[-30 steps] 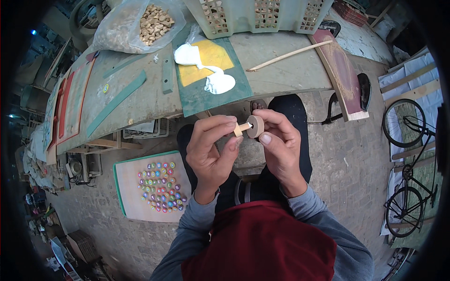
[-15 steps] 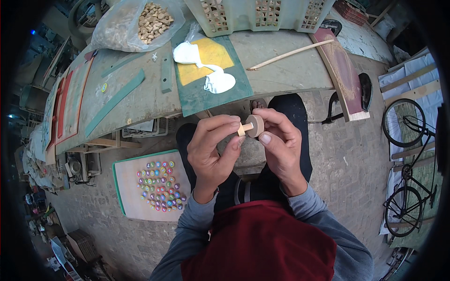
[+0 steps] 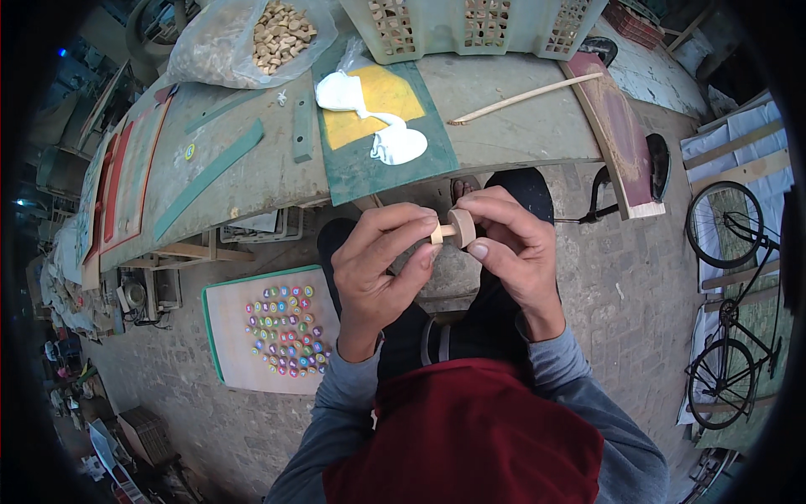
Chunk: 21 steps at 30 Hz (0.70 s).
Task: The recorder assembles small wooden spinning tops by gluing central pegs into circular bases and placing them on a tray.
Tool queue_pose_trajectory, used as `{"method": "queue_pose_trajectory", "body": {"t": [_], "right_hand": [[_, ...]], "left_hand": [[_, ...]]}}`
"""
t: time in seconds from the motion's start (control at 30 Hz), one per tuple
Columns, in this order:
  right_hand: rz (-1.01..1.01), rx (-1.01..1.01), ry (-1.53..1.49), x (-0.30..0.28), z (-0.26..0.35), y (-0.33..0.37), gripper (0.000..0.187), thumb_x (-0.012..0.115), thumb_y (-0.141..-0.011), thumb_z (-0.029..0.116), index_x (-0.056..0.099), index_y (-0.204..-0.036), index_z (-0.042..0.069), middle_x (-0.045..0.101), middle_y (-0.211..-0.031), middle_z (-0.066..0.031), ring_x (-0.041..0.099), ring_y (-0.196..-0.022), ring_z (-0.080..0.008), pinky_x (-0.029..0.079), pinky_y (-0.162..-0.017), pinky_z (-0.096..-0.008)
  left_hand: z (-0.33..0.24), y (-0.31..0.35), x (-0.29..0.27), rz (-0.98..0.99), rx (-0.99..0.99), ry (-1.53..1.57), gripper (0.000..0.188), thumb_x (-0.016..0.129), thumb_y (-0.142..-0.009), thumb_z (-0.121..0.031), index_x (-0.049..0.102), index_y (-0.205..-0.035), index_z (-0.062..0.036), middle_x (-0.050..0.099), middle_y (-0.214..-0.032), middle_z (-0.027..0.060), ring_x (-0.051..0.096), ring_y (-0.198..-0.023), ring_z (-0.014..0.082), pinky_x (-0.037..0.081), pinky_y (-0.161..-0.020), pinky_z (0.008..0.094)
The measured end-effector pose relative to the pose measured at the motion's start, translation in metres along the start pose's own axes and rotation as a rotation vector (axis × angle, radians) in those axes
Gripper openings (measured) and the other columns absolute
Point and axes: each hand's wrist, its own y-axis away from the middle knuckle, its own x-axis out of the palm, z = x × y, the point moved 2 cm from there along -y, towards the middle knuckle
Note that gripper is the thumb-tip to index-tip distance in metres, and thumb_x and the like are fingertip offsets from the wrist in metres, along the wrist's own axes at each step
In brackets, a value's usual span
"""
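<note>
The left hand [image 3: 374,273] pinches the head of a small wooden peg [image 3: 447,230] between thumb and fingers; the right hand [image 3: 519,252] is clamped the same way on a wooden disc [image 3: 462,228]. The 2 parts meet in the air in front of the workbench [image 3: 525,130] – the stem's end appears to be at or in the disc's face, though the join is too small to be sure. Beyond them, white paste [image 3: 399,145] lies in 2 blobs on a green board [image 3: 348,181]. Lower left, a pale panel [image 3: 231,336] bears rows of coloured round pieces [image 3: 290,336].
</note>
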Motion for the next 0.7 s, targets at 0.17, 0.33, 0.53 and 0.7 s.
{"method": "queue_pose_trajectory", "body": {"t": [0.17, 0.33, 0.53, 0.7], "right_hand": [[0.022, -0.019, 0.026, -0.004, 0.001, -0.003, 0.044, 0.071, -0.078, -0.008, 0.065, -0.122, -0.005, 0.063, -0.116, -0.0141, 0.061, -0.101, -0.0168, 0.048, -0.087, -0.0286], [0.064, -0.042, 0.100, -0.010, 0.004, -0.006, 0.043, 0.073, -0.077, -0.007, 0.066, -0.120, -0.004, 0.064, -0.114, -0.0141, 0.063, -0.098, -0.0170, 0.050, -0.084, -0.0287], [0.078, -0.079, 0.148, -0.009, 0.005, -0.008, 0.043, 0.075, -0.076, -0.004, 0.067, -0.119, -0.004, 0.067, -0.107, -0.0138, 0.065, -0.092, -0.0174, 0.050, -0.082, -0.0288], [0.102, -0.032, 0.163, -0.011, 0.004, -0.008, 0.044, 0.076, -0.076, -0.003, 0.067, -0.119, -0.004, 0.068, -0.104, -0.0136, 0.066, -0.090, -0.0173, 0.050, -0.082, -0.0295]], "left_hand": [[-0.003, -0.003, -0.002, 0.028, 0.004, -0.023, 0.030, 0.075, -0.076, 0.004, 0.071, -0.105, -0.0005, 0.069, -0.103, 0.0126, 0.069, -0.089, 0.0221, 0.055, -0.075, 0.0305], [-0.006, -0.006, -0.001, 0.059, 0.010, -0.052, 0.028, 0.076, -0.076, 0.003, 0.071, -0.104, -0.0009, 0.070, -0.102, 0.0115, 0.069, -0.089, 0.0219, 0.055, -0.074, 0.0302], [-0.009, -0.007, -0.002, 0.080, 0.013, -0.094, 0.027, 0.075, -0.077, 0.003, 0.072, -0.104, -0.0010, 0.070, -0.102, 0.0101, 0.070, -0.089, 0.0217, 0.056, -0.074, 0.0304], [-0.009, -0.007, -0.004, 0.122, -0.013, -0.081, 0.029, 0.075, -0.076, 0.003, 0.071, -0.105, 0.0001, 0.069, -0.104, 0.0149, 0.068, -0.092, 0.0235, 0.054, -0.079, 0.0321]]}}
